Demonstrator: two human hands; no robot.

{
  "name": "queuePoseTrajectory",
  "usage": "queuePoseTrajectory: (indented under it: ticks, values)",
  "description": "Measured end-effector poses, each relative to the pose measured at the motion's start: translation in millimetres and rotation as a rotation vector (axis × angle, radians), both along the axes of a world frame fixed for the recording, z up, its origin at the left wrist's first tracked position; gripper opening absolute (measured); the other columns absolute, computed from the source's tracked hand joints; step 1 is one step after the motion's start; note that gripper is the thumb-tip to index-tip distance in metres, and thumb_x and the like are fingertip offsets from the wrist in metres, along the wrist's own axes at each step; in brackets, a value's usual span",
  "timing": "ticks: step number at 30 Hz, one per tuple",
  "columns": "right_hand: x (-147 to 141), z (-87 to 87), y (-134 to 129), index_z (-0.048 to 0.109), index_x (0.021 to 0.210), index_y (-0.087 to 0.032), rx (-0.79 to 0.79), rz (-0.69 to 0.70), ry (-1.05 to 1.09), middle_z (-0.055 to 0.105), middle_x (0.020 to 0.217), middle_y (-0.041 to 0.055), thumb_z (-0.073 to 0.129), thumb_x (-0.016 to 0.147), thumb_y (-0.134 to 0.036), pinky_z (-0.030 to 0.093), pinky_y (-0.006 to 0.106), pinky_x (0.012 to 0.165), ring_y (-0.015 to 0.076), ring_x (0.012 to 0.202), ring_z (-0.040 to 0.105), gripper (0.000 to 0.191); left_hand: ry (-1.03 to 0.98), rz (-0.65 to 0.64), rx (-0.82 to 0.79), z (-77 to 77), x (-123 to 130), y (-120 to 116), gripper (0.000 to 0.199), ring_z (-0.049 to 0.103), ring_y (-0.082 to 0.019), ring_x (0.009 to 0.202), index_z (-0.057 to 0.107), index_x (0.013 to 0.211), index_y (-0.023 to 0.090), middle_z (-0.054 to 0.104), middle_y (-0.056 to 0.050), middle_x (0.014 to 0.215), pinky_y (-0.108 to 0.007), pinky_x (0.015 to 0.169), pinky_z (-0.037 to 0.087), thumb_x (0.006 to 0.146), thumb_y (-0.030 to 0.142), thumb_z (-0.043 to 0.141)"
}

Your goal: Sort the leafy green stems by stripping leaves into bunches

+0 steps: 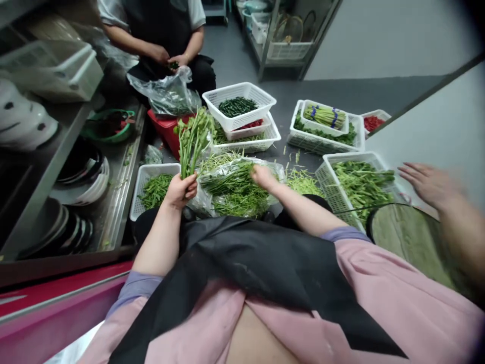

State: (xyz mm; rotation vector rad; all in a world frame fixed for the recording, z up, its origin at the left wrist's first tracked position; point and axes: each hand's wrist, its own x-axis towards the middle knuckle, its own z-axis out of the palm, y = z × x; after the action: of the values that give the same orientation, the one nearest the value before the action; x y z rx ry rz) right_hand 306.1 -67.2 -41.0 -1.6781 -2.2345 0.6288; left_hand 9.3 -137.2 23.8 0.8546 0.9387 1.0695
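My left hand (180, 191) is closed around the lower stalks of an upright bunch of leafy celery (189, 146). My right hand (263, 177) is curled into a fist over the right part of an opened clear plastic bag (279, 172). Whatever its fingers may grip is hidden. Thin green stems (235, 189) lie heaped in the bag in front of my lap. Pale cut stem pieces (303, 182) are scattered on the floor right of the bag.
A white basket (135, 194) of green peppers stands left, a basket (335, 194) of leafy stalks right. Stacked baskets (240, 123) are ahead. Another person (159, 30) sits opposite; a co-worker's blurred hand (428, 182) reaches in at right, above a round wooden board (409, 242). Metal shelving (113, 212) lines the left.
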Motion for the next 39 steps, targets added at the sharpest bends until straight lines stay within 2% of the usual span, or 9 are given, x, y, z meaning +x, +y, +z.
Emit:
queuePoseTrajectory:
  ticks: [3,7,12,18,23,26,28,34,39]
  values:
    - [-46,-45.4,-44,0.061,0.095,-0.016,-0.189,0.314,-0.283,0.070,0.096,0.0131,0.055,0.085,-0.017,0.048,0.029,0.075,0.0224,0.088,0.066,0.012,-0.035,0.001,0.005,-5.1,-3,-1,0.044,0.026,-0.001,0.028,0.051,0.081,0.017,0.039,0.012,0.043,-0.014,0.031,0.019,0.060,0.039,0.083]
    - [-55,-62.3,-61,0.057,0.121,-0.015,-0.244,0.461,-0.430,0.064,0.117,0.0184,0.052,0.089,-0.020,0.049,0.033,0.084,0.0260,0.106,0.064,0.032,-0.031,-0.043,0.003,-8.9,-2,-5,0.045,0.027,-0.001,0.028,0.052,0.080,0.015,0.041,0.011,0.043,-0.015,0.032,0.019,0.058,0.038,0.085]
    - [-52,-42.9,-44,0.044,0.143,-0.021,-0.262,0.518,-0.559,0.045,0.143,0.0215,0.062,0.084,-0.044,0.049,0.037,0.089,0.0326,0.118,0.058,0.065,-0.020,-0.110,-0.008,-11.1,0,-5,0.044,0.027,-0.002,0.027,0.052,0.081,0.015,0.042,0.010,0.043,-0.015,0.031,0.018,0.061,0.038,0.084]
    - [-49,-9.2,-34,0.052,0.135,-0.021,-0.124,0.365,-0.582,0.072,0.101,0.0164,0.032,0.098,-0.031,0.048,0.034,0.074,0.0272,0.092,0.068,0.043,-0.033,-0.153,-0.004,-15.4,-2,-2,0.043,0.028,-0.001,0.028,0.051,0.081,0.015,0.041,0.010,0.043,-0.015,0.031,0.019,0.063,0.038,0.083]
    - [-29,21.6,-42,0.066,0.109,-0.013,0.261,0.161,-0.378,0.069,0.097,0.0159,0.033,0.096,-0.026,0.045,0.032,0.075,0.0237,0.088,0.063,0.037,-0.033,-0.211,-0.024,-18.5,1,0,0.043,0.028,-0.001,0.027,0.051,0.081,0.015,0.042,0.010,0.044,-0.015,0.031,0.017,0.063,0.039,0.082]
    - [-12,46.5,-43,0.063,0.118,-0.017,0.580,0.060,-0.195,0.065,0.108,0.0143,0.038,0.095,-0.029,0.042,0.040,0.091,0.0260,0.102,0.057,0.036,-0.033,-0.241,-0.035,-21.6,4,2,0.042,0.028,-0.001,0.028,0.051,0.082,0.015,0.043,0.010,0.045,-0.014,0.031,0.017,0.064,0.038,0.082]
    - [-4,62.1,-38,0.060,0.124,-0.024,0.651,0.129,-0.172,0.063,0.115,0.0112,0.042,0.094,-0.028,0.035,0.045,0.100,0.0262,0.111,0.052,0.035,-0.032,-0.264,-0.041,-23.5,7,4,0.041,0.028,-0.001,0.028,0.052,0.082,0.014,0.043,0.009,0.045,-0.015,0.031,0.018,0.064,0.037,0.082]
    - [6,75.2,-27,0.065,0.101,-0.021,0.501,0.366,-0.226,0.066,0.107,0.0101,0.040,0.095,-0.027,0.029,0.046,0.106,0.0230,0.106,0.053,0.026,-0.045,-0.339,-0.058,-26.7,15,11,0.042,0.028,-0.001,0.027,0.054,0.084,0.013,0.045,0.008,0.045,-0.015,0.031,0.016,0.063,0.037,0.082]
    - [12,46.5,-39,0.059,0.087,-0.019,0.285,0.101,0.066,0.062,0.076,0.0073,0.041,0.091,-0.037,0.045,0.035,0.077,0.0189,0.072,0.056,0.026,-0.062,-0.303,-0.065,-28.8,22,16,0.043,0.031,-0.002,0.029,0.053,0.085,0.014,0.048,0.007,0.047,-0.015,0.032,0.018,0.060,0.032,0.083]
